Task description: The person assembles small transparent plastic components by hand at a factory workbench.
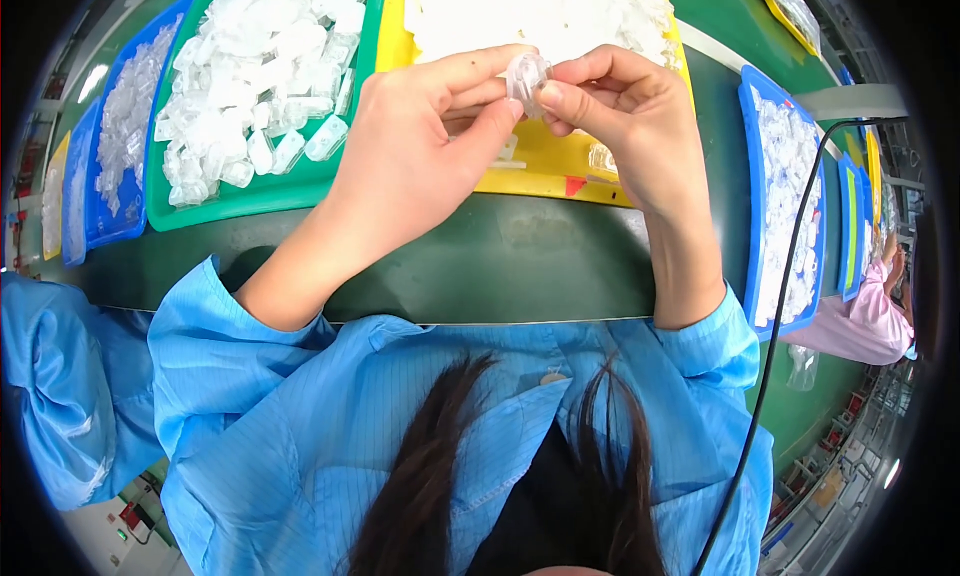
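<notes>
A small clear plastic part [526,79] with a rounded outline is held up between my two hands, above the front of the yellow tray [545,172]. My left hand [425,126] pinches it from the left with thumb and forefinger. From the right, my right hand [635,106] grips its edge between thumb and fingertips. The fingers cover some of the part, so its full shape does not show. Behind my hands, the yellow tray holds a heap of whitish pieces [540,16]. A few loose clear pieces lie near its front edge, beside a red mark [575,186].
On the left stands a green tray [240,208] of clear plastic pieces, with blue trays [110,216] beyond it. A blue tray [752,176] of clear pieces is at right, crossed by a black cable [790,266]. People in blue [60,376] and pink [860,321] sleeves are nearby.
</notes>
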`<state>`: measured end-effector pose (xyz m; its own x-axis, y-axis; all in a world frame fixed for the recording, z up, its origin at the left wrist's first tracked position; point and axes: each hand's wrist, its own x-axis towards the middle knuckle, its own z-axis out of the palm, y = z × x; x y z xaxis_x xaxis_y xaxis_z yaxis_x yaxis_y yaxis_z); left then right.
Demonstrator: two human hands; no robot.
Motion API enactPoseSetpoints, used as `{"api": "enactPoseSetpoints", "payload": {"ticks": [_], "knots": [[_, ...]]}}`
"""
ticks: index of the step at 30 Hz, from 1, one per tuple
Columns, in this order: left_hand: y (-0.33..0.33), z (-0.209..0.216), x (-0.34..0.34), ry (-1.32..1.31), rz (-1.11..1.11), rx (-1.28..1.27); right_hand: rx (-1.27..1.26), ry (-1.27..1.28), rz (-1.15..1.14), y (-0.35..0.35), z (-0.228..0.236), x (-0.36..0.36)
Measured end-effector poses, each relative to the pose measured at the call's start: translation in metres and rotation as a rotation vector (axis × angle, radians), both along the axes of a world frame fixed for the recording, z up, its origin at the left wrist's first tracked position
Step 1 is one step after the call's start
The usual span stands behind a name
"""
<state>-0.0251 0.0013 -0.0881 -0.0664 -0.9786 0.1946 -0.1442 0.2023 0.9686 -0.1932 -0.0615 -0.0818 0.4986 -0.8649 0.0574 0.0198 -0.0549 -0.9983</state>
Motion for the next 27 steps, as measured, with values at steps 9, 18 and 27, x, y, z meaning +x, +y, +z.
{"api": "enactPoseSetpoints", "payload": {"ticks": [9,18,27], "knots": [[-0.002,0.001,-0.001,0.045,0.014,-0.029,-0.07,0.055,-0.012,-0.001,0.002,0.0],[0.005,0.005,-0.004,-0.095,0.116,-0.03,-0.149,0.06,-0.057,0.007,0.0,0.005],[0.003,0.003,-0.003,-0.493,0.262,-0.364,-0.146,0.05,-0.107,0.009,0.002,0.008]]}}
